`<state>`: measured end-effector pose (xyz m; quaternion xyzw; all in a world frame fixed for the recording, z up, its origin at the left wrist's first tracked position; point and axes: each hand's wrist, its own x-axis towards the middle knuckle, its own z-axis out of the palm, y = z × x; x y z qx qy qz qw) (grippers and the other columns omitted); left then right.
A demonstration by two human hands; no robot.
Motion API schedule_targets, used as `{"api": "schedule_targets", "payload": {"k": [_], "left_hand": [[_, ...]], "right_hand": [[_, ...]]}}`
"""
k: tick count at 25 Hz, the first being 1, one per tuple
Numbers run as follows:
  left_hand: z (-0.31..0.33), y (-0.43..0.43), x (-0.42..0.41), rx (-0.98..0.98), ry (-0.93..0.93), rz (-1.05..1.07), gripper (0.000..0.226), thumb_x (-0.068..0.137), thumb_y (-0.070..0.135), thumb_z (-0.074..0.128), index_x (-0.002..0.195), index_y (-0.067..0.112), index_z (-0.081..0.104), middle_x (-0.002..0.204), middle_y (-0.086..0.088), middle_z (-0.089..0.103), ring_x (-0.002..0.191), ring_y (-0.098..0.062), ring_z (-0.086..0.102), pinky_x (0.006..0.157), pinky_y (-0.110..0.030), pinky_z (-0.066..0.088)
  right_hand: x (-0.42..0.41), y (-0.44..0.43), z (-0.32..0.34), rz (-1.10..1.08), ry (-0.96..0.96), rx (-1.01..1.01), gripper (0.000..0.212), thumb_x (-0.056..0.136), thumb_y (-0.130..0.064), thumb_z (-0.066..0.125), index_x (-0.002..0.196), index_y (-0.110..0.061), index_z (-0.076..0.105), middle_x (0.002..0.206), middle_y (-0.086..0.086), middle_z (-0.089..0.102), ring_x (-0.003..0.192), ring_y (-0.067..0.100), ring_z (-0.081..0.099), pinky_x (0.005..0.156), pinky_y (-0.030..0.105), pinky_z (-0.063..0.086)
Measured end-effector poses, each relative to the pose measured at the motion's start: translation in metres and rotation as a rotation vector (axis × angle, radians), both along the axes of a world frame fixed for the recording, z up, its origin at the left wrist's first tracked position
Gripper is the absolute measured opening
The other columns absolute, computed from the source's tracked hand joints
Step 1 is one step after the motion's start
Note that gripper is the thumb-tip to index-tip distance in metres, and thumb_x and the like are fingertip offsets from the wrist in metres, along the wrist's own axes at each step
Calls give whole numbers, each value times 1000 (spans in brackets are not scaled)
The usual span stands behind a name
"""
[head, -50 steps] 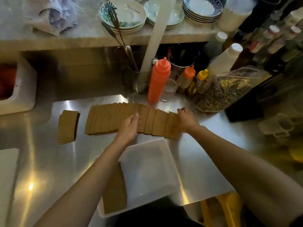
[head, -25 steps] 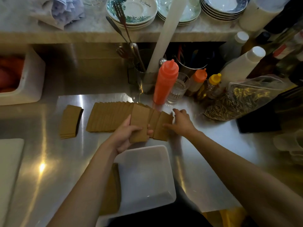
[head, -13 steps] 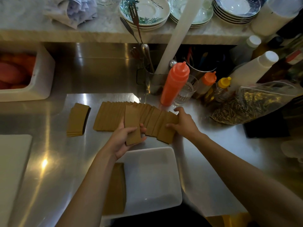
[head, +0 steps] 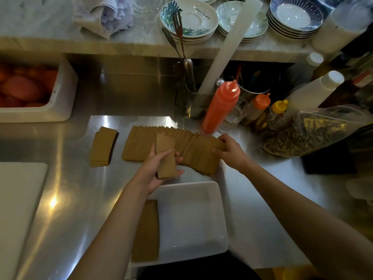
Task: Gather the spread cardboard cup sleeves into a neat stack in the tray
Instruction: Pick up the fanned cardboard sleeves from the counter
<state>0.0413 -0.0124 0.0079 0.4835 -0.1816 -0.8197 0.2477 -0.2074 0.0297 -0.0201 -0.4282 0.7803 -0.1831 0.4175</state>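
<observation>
A fanned row of brown cardboard cup sleeves [head: 141, 145] lies across the steel counter. My left hand [head: 156, 172] holds a small bundle of sleeves [head: 166, 156] upright just in front of the row. My right hand [head: 232, 151] grips the right end of the row [head: 203, 156], pushing those sleeves together. A separate small pile of sleeves [head: 103, 146] lies to the left. The white tray [head: 201, 215] sits near me, with a stack of sleeves [head: 146, 231] along its left side, partly hidden by my left forearm.
An orange squeeze bottle [head: 221, 107], a glass [head: 231, 118], smaller bottles [head: 257, 107] and a bag of seeds [head: 310, 130] crowd the back right. A white bin of red fruit [head: 58, 93] stands at the left. A white board [head: 18, 209] lies near left. Plates [head: 189, 19] sit on the shelf above.
My left hand has lifted a bundle of sleeves off the row and drawn it toward me. My right hand has pushed the right end of the row leftward, closing it up.
</observation>
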Motion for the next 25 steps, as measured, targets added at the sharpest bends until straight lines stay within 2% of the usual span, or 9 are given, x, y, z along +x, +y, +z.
{"api": "schedule_targets", "payload": {"k": [3,6,10,12,15,17,21,23,25], "left_hand": [[3,-2,-5,-10,7,-10,40,95,19,55,126,42,47,109,-17,61,98,-30,65,87,-56,53],[10,-3,-8,-24,31,-32,30,95,24,55,121,38,49,107,-16,61,95,-28,63,86,-55,53],[17,0,-10,-26,101,-91,39,95,36,53,134,38,48,114,-12,66,106,-32,63,92,-59,49],[22,4,-9,-35,159,-137,35,95,43,48,130,44,52,115,-9,70,107,-35,66,83,-56,55],[28,11,-5,-26,186,-199,39,94,52,43,124,34,61,113,-13,72,101,-33,69,85,-53,54],[28,14,0,-19,167,-223,48,93,56,41,114,24,70,112,-15,72,99,-31,69,92,-51,50],[27,19,8,-15,244,-200,49,92,55,43,107,22,75,121,-20,67,118,-41,55,108,-60,35],[25,20,11,-6,247,-185,46,92,53,46,106,21,76,126,-23,63,126,-43,50,108,-61,34],[20,20,15,-10,211,-189,48,91,54,50,112,17,73,122,-28,61,117,-39,59,103,-55,43]], "right_hand": [[-2,6,30,8,-76,-87,19,94,-17,58,112,-21,51,101,1,57,94,23,59,80,39,54],[4,9,67,29,-192,-119,21,97,-16,55,117,-19,52,103,1,59,89,18,58,75,33,52],[25,6,94,120,-270,-100,24,96,-20,56,120,-14,53,110,10,58,93,25,58,77,36,52],[41,4,100,147,-279,-96,20,95,-20,58,114,-16,53,105,5,57,90,20,59,73,31,52],[66,1,101,147,-198,-163,20,92,-22,63,110,-20,53,106,2,58,94,19,60,77,32,56],[80,-1,98,143,-108,-224,24,91,-24,64,112,-21,53,107,-1,58,93,14,59,70,24,55],[99,-6,87,188,93,-304,38,89,-29,66,125,-22,55,117,-3,51,101,11,53,56,13,44],[105,-7,80,219,129,-314,45,88,-33,67,130,-22,55,120,-1,48,105,13,49,63,15,46],[108,-6,74,235,151,-326,46,87,-37,68,130,-23,57,118,-1,49,106,13,49,80,19,48]]}}
